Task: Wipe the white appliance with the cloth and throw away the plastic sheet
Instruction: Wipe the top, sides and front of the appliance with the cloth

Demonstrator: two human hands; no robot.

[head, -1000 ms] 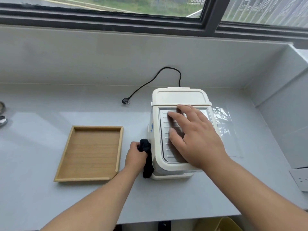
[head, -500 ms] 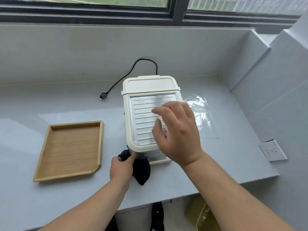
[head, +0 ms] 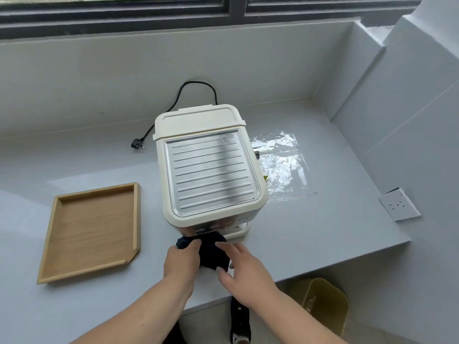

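On the grey worktop (head: 310,244) below the window, the cloth (head: 213,254) is gripped by the left hand (head: 182,261) at the appliance (head: 211,170) front, the right hand (head: 244,271) open on it — best bunched firmly; the sheet (head: 283,165) lies right.

Left hand (head: 182,260) clenched, right hand (head: 242,269) fingers spread.

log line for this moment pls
step: wiping | left hand: grip on cloth at appliance front | right hand: on cloth, grip unclear | sheet: flat on counter, right of appliance, not binned
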